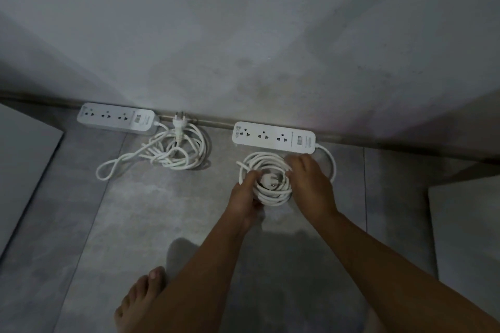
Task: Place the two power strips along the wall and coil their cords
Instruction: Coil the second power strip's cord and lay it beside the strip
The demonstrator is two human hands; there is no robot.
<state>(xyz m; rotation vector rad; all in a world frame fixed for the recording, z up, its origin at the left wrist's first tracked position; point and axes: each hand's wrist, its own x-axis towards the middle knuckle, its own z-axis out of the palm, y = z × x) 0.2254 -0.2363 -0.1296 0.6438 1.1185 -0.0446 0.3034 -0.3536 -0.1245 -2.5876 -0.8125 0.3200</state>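
Two white power strips lie on the grey floor against the wall's base. The left strip [116, 117] has a loose, untidy cord bundle [173, 153] beside it, its plug [179, 127] leaning near the wall and one loop trailing left. In front of the right strip [273, 137] lies a tight round cord coil [266, 178] with its plug [272, 180] in the centre. My left hand [244, 197] grips the coil's left side. My right hand [311, 181] rests on the coil's right side, fingers curled over it.
The grey wall [243, 35] fills the upper view. A pale panel [24, 165] stands at the left and another [468, 224] at the right. My bare foot [140, 303] is on the floor tiles at the bottom left.
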